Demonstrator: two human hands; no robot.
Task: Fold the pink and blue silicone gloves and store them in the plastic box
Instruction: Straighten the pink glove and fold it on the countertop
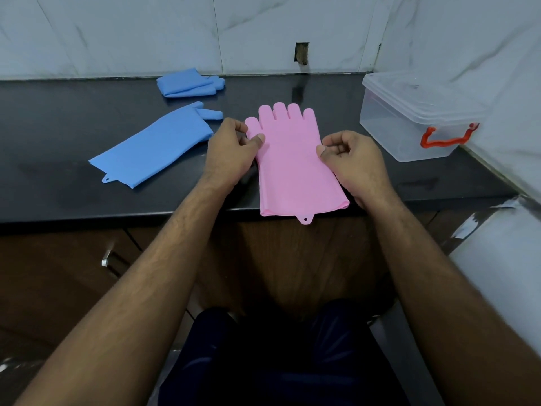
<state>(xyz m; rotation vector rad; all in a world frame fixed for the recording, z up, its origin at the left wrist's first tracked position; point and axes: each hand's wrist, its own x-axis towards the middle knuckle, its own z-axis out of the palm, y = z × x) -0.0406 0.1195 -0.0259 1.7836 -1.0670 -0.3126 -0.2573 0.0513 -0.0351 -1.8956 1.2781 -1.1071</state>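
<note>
On the black countertop [322, 92], well to the left of the clear plastic box [409, 124], the pink silicone glove [289, 159] lies flat with its long axis running from the front edge toward the marble-tiled wall [146, 33]. Its fingers point at the wall, its thumb sticks out on the side away from the box, and its cuff, with a small hanging tab, juts over the counter's front edge.

The left hand [231, 150] sits at the glove's edge farther from the box, knuckles up, fingers curled, with the thumb tip pressed on the pink surface just below the glove's thumb; it appears to pinch that edge. The right hand [351, 159] is at the edge nearer the box, fingers curled inward and thumb laid on the glove, pinching the edge there. Both forearms reach in from below, angled toward each other.

Farther from the box than the pink glove lies an unfolded blue silicone glove [155, 145], flat and set diagonally, its fingers toward the wall and the pink glove, its cuff toward the front edge. Beyond it, close to the wall, rests a folded blue silicone glove [187, 83], its fingers pointing toward the box side.

The box stands by the side wall with its lid on and a red handle [448, 136] on its front.
</note>
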